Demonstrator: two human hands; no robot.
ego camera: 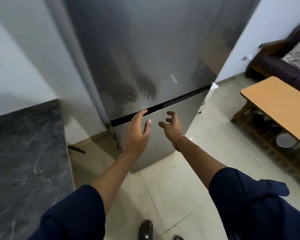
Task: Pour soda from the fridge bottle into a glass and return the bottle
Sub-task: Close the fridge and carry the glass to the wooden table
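A tall grey steel fridge (145,49) fills the middle of the head view, both doors closed. A black gap (171,103) runs between its upper and lower door. My left hand (137,134) reaches toward that gap, fingers apart, fingertips at the strip's edge. My right hand (171,125) hovers just in front of the lower door (163,144), fingers curled and spread, holding nothing. No bottle or glass is in sight.
A dark marble counter (24,161) stands at the left, close to the fridge. A wooden table (275,104) with a shelf below is at the right, a dark sofa (284,66) behind it. Pale floor tiles (171,196) lie underfoot.
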